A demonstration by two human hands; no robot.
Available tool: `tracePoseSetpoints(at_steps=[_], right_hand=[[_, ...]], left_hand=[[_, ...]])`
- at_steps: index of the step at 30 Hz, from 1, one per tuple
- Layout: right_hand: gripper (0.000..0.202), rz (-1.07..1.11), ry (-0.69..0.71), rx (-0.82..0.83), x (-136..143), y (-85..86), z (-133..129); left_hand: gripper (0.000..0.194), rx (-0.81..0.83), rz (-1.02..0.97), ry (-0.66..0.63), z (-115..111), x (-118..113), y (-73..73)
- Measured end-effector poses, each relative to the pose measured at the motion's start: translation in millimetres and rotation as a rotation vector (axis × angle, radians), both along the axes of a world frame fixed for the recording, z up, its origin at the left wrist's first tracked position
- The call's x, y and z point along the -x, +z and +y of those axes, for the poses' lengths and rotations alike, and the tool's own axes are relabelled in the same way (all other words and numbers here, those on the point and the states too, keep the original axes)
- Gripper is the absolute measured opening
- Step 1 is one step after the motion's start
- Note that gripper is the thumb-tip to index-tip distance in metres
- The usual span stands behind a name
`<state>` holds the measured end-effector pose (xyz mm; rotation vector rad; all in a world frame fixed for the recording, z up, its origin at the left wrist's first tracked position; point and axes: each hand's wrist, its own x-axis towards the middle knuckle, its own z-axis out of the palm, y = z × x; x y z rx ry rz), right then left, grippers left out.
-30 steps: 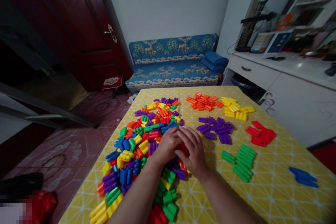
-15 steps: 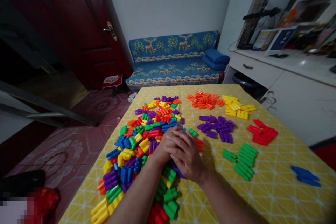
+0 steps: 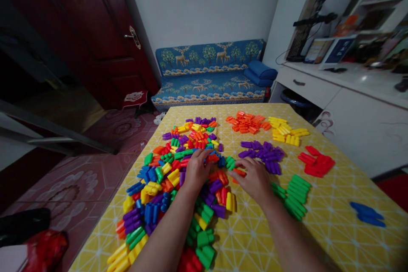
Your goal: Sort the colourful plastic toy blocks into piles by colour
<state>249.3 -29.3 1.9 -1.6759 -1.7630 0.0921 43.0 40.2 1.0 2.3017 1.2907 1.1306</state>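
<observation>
My left hand (image 3: 196,170) is over the right side of a mixed heap of plastic building blocks (image 3: 174,176). Its fingers and thumb are closed about an orange block (image 3: 212,158). To the right, my right hand (image 3: 256,178) is low over the table, fingers apart, with another orange block (image 3: 240,172) between its thumb and fingers; a firm hold on it does not show. A green block (image 3: 230,162) lies just beyond those fingertips. Purple blocks (image 3: 263,151) form a pile past the right hand, and green blocks (image 3: 298,193) lie grouped to its right.
On the yellow patterned tablecloth (image 3: 251,238), orange blocks (image 3: 247,122), yellow blocks (image 3: 287,131), red blocks (image 3: 317,162) and blue blocks (image 3: 367,213) lie in separate groups. A blue-covered sofa (image 3: 207,74) stands behind the table. A white cabinet (image 3: 357,127) is at right.
My hands were together, one over the other, above the heap's edge. They have parted: the left moved slightly left and away, the right moved right, uncovering orange, purple and yellow blocks.
</observation>
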Motion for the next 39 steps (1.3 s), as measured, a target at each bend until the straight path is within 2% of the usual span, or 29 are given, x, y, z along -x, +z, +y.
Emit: tracePoseSetpoints(at_steps=[4, 8, 11, 14, 18, 21, 23, 28, 31, 35, 39], right_hand=[[0.024, 0.073, 0.078, 0.222, -10, 4.1, 1], [0.030, 0.091, 0.071, 0.314, -14, 10.7, 0], [0.023, 0.112, 0.060, 0.305, -14, 13.1, 0], [0.011, 0.222, 0.060, 0.223, -13, 15.9, -1], [0.025, 0.542, -0.062, 0.078, -20, 22.7, 7], [0.037, 0.745, -0.071, -0.019, -40, 25.6, 32], [0.040, 0.791, -0.129, -0.034, -59, 25.0, 59], [0.031, 0.737, -0.439, -0.024, -104, 18.6, 139], [0.028, 0.671, -0.487, -0.059, -117, 15.9, 176], [0.026, 0.563, -0.479, -0.052, -121, 17.9, 203], [0.022, 0.465, -0.448, -0.032, -123, 26.5, 202]], left_hand=[[0.025, -0.001, 0.044, -0.020, -1, 0, 2.0], [0.015, 0.004, 0.071, -0.066, -4, 0, 4.7], [0.022, 0.025, 0.056, -0.087, -7, -1, 8.3], [0.026, 0.037, 0.057, -0.100, -9, -1, 11.1], [0.022, 0.021, 0.104, -0.120, -8, -1, 9.7], [0.021, 0.027, 0.088, -0.097, -6, -2, 6.6], [0.021, 0.066, 0.082, -0.084, -5, -3, 5.6], [0.018, 0.166, 0.089, -0.108, -5, -3, 7.0], [0.016, 0.170, 0.074, -0.127, -5, -3, 6.3], [0.019, 0.160, 0.041, -0.125, -4, -2, 3.4], [0.024, 0.165, -0.017, -0.131, -5, -2, 2.6]])
